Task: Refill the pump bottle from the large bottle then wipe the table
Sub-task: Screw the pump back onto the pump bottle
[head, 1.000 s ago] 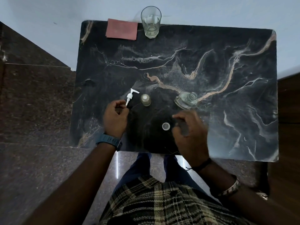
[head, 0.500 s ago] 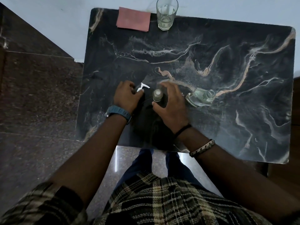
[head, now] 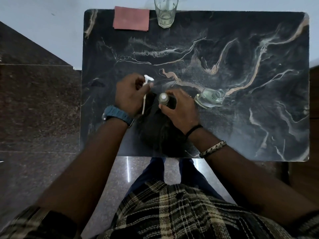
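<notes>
While the left hand (head: 130, 95) pinches one pump (head: 148, 80), the right hand (head: 179, 107) grips one bottle (head: 163, 99).

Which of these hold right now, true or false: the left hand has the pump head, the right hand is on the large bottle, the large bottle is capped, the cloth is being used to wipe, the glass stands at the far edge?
1. The left hand holds the pump head. True; its dip tube hangs below the hand.
2. The right hand grips the large bottle. False: it is around the small pump bottle; the large bottle stands apart, to its right.
3. The large bottle is capped. False: its mouth looks open.
4. The pink cloth is being used to wipe. False: it lies folded at the far edge of the table, untouched.
5. The glass stands at the far edge beside the cloth. True.
</notes>
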